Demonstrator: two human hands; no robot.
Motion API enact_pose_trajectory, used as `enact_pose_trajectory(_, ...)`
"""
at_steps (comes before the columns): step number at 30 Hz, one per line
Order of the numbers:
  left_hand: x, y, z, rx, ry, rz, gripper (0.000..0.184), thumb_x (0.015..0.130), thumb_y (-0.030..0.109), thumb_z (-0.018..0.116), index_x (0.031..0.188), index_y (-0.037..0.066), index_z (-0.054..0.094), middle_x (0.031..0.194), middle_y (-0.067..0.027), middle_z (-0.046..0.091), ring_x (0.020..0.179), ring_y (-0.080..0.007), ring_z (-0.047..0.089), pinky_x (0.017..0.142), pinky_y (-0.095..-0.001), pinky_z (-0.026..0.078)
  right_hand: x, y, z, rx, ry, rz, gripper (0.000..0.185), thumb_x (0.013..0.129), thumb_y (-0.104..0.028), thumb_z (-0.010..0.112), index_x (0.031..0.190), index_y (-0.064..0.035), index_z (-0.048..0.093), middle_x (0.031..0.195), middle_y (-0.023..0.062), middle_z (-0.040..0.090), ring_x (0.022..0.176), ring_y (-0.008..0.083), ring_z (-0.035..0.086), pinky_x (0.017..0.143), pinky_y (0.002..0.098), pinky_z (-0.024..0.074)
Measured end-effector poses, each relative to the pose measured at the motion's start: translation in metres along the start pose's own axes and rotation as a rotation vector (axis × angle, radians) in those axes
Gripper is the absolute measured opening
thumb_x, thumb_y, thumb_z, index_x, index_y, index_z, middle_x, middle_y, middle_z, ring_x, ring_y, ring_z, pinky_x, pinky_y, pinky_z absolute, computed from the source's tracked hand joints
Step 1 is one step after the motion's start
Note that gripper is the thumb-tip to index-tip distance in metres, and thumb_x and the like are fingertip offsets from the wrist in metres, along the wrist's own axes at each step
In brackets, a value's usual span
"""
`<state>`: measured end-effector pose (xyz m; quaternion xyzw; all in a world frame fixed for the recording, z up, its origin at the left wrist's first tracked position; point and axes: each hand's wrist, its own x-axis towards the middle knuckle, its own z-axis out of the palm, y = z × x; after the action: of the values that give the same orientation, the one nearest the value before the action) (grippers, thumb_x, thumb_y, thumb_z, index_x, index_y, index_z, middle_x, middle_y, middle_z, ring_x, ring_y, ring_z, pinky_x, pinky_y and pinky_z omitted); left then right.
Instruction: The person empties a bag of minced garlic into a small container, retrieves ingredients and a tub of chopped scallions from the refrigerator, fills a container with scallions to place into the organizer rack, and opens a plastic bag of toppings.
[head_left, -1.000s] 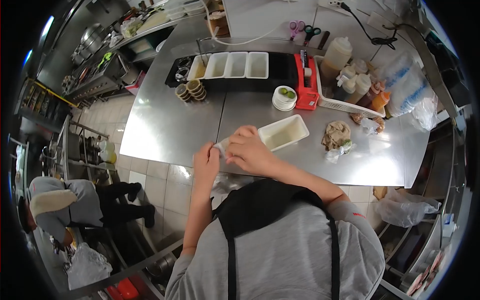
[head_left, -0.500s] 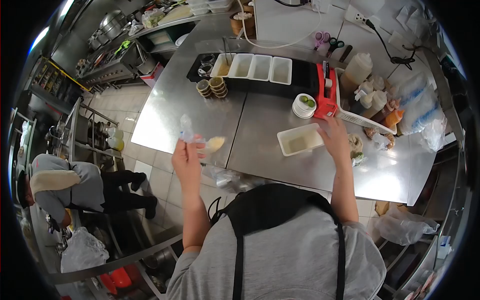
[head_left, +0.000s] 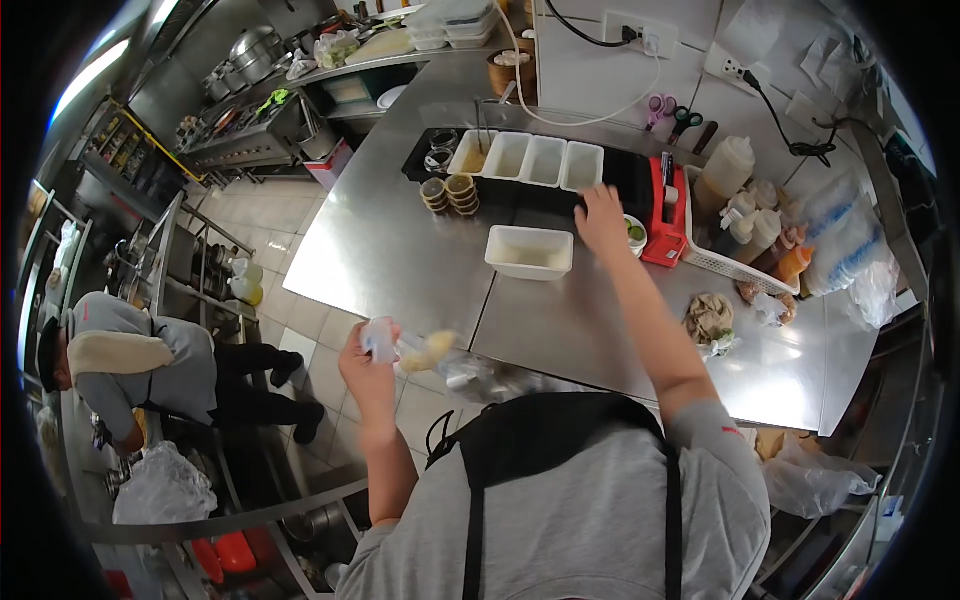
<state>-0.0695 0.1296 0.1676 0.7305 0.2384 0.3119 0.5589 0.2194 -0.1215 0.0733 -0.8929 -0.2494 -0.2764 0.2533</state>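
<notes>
My left hand (head_left: 368,370) is closed on a clear plastic bag (head_left: 380,340) near the front edge of the steel table. Pale yellowish contents (head_left: 428,352) hang in the bag, blurred by motion. My right hand (head_left: 602,222) reaches over the table with its fingers spread, beside the rightmost white container (head_left: 582,167) in the black rack (head_left: 622,180). It partly hides a stack of small white dishes (head_left: 634,235) with green pieces on top. Between my hands stands a loose white rectangular container (head_left: 530,252), apart from both.
Stacked small cups (head_left: 462,194) stand left of centre. A red dispenser (head_left: 666,215), a white basket (head_left: 740,268) of squeeze bottles and a crumpled brown cloth (head_left: 710,318) are at the right. Another person (head_left: 150,360) bends over a counter at the lower left.
My hands have parted, the left keeping the bag. My right hand moved to the loose container, then up to the rack. The loose container now sits further back and left.
</notes>
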Motion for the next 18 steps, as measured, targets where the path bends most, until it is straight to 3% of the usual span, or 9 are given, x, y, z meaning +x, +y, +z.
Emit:
enact_pose_trajectory(4,-0.006,-0.017,0.007,-0.116,-0.133,0.013,0.013,0.078,0.005,0.072,0.081,0.002,0.06,0.069,0.0017,0.056,0.058,-0.0034,0.048,0.054,-0.0176,0.041,0.036,0.027,0.008,-0.33,-0.304,-0.005,0.022,0.072,-0.021,0.069,0.088,-0.0072,0.066,0.105,0.0102,0.057,0.108,0.029,0.046,0.095,0.0513,0.0345)
enact_pose_trajectory(7,-0.008,-0.014,0.015,-0.145,-0.208,0.02,0.017,0.077,0.006,0.074,0.078,0.002,0.057,0.068,0.0018,0.055,0.059,-0.0039,0.05,0.055,-0.0176,0.041,0.052,0.042,0.001,-0.272,-0.348,-0.113,0.015,0.072,-0.022,0.069,0.082,-0.0106,0.068,0.1,0.0074,0.06,0.106,0.0278,0.048,0.098,0.051,0.0323)
enact_pose_trajectory(13,-0.005,-0.019,0.041,-0.226,-0.307,-0.039,0.016,0.079,0.006,0.072,0.088,-0.001,0.06,0.078,-0.0026,0.061,0.067,-0.008,0.058,0.062,-0.0203,0.046,0.036,0.023,-0.062,0.096,0.018,-0.075,0.009,0.074,-0.015,0.067,0.077,-0.008,0.063,0.083,0.0063,0.06,0.092,0.0263,0.052,0.096,0.0492,0.0319)
enact_pose_trajectory(18,0.002,-0.003,0.063,-0.247,-0.332,0.011,0.018,0.083,0.006,0.068,0.097,-0.001,0.061,0.086,-0.0061,0.064,0.073,-0.0113,0.062,0.069,-0.0235,0.05,-0.055,-0.034,-0.135,0.088,-0.005,-0.195,0.01,0.071,-0.008,0.067,0.073,-0.0076,0.057,0.073,0.0064,0.055,0.082,0.0263,0.054,0.095,0.0489,0.033)
